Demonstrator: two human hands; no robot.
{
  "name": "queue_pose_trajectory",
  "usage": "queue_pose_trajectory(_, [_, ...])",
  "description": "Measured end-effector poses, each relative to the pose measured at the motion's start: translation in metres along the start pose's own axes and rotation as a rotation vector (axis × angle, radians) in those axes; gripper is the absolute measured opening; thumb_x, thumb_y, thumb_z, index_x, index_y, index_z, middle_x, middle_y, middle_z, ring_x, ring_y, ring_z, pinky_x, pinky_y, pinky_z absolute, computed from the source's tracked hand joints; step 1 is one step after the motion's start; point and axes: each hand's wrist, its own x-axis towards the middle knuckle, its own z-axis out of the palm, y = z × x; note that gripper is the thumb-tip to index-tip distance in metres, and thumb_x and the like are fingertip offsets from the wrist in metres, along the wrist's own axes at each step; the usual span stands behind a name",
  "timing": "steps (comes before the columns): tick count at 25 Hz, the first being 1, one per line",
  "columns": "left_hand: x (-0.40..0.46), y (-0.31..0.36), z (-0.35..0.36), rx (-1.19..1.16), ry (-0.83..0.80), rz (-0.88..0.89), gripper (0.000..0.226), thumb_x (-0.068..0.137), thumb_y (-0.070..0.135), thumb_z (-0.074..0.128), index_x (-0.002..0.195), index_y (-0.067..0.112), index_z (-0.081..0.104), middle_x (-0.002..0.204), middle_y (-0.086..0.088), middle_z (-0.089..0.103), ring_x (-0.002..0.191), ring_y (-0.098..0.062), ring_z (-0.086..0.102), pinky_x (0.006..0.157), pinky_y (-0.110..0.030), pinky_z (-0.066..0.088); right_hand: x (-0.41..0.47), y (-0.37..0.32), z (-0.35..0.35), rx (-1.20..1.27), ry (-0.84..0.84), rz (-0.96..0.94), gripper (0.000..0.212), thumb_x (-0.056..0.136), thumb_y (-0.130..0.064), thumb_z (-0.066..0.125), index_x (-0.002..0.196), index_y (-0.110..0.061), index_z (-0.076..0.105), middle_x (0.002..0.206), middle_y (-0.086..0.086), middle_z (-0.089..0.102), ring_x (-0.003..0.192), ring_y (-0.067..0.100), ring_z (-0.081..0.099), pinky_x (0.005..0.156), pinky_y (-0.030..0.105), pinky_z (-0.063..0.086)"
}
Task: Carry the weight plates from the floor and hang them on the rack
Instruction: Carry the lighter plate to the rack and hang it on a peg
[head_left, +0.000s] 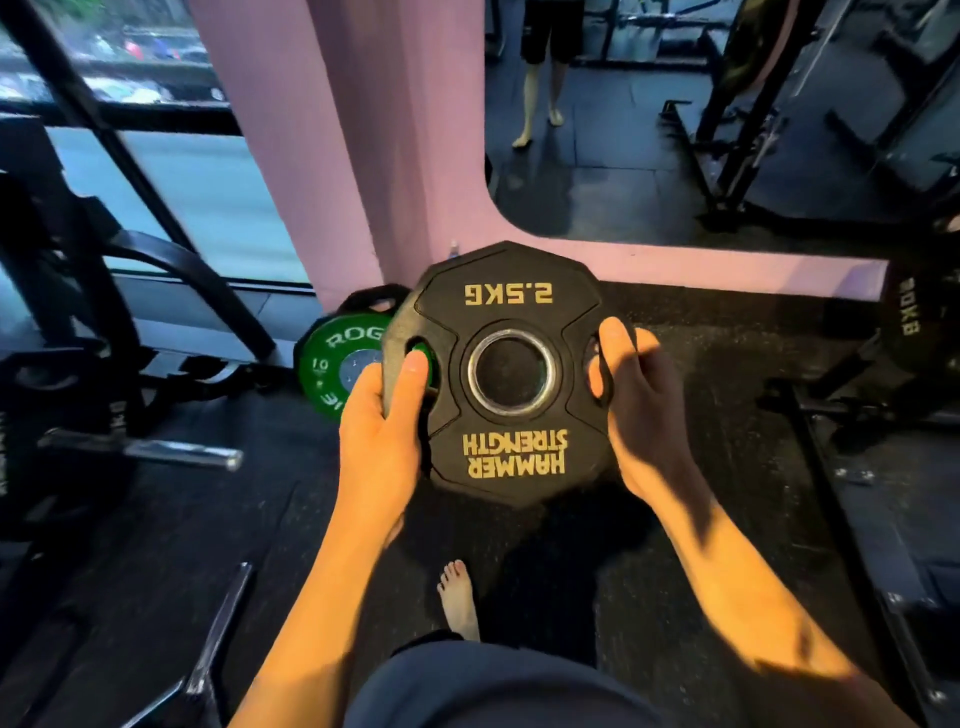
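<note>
A black 2.5 kg weight plate with yellow lettering and a steel-ringed centre hole is held flat in front of me, above the floor. My left hand grips its left edge, thumb across the left handle slot. My right hand grips the right edge, thumb on top by the right slot. A green 10 kg plate leans at the base of the pink pillar, partly hidden behind the held plate. A rack peg of bare steel sticks out at the left.
The pink pillar and a wall mirror stand straight ahead. Black rack frames with plates fill the left side, and another black plate hangs at the right edge. A metal bar lies low left. My bare foot is on the dark rubber floor.
</note>
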Motion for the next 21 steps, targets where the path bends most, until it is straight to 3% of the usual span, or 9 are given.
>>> queue_pose_trajectory(4, [0.114,0.001,0.019,-0.078,-0.105,-0.003,0.028,0.083,0.055,0.062,0.090,0.029,0.072,0.089,0.002,0.076,0.080,-0.010,0.070,0.065,-0.020,0.054,0.093,0.002,0.038,0.047,0.101,0.005,0.031,0.085,-0.051,0.056,0.073,-0.023,0.056,0.059,-0.010,0.056,0.056,0.006,0.049,0.054,0.025,0.038])
queue_pose_trajectory(9, [0.238,-0.006,0.062,-0.077,-0.186,-0.005,0.031,0.083,0.054,0.063,0.090,0.024,0.070,0.081,0.006,0.076,0.072,-0.002,0.069,0.060,-0.015,0.053,0.197,0.010,0.059,0.024,0.220,-0.012,0.033,0.091,-0.049,0.053,0.074,-0.021,0.053,0.058,-0.011,0.053,0.054,0.003,0.046,0.050,0.018,0.037])
queue_pose_trajectory(14, [0.352,-0.020,0.131,-0.105,-0.310,-0.009,0.035,0.084,0.060,0.061,0.083,0.026,0.067,0.078,0.000,0.070,0.070,-0.011,0.064,0.063,-0.024,0.053,0.309,0.028,0.051,-0.035,0.287,-0.080,0.037,0.099,-0.045,0.047,0.075,-0.017,0.051,0.056,-0.011,0.051,0.054,0.001,0.045,0.053,0.014,0.038])
queue_pose_trajectory(17, [0.410,-0.021,0.184,-0.090,-0.391,0.011,0.036,0.088,0.059,0.056,0.084,0.025,0.067,0.080,-0.003,0.070,0.074,-0.014,0.064,0.070,-0.030,0.053,0.372,0.031,0.035,0.050,0.345,-0.080,0.033,0.102,-0.035,0.048,0.073,-0.020,0.049,0.055,-0.010,0.049,0.052,0.003,0.044,0.052,0.015,0.039])
queue_pose_trajectory(21, [0.475,-0.020,0.262,-0.060,-0.482,0.052,0.038,0.090,0.056,0.051,0.069,0.026,0.060,0.065,0.010,0.061,0.063,-0.005,0.056,0.065,-0.026,0.044,0.440,0.025,0.004,0.041,0.487,-0.069,0.032,0.101,-0.033,0.052,0.072,-0.021,0.049,0.059,-0.010,0.050,0.057,0.006,0.045,0.054,0.019,0.040])
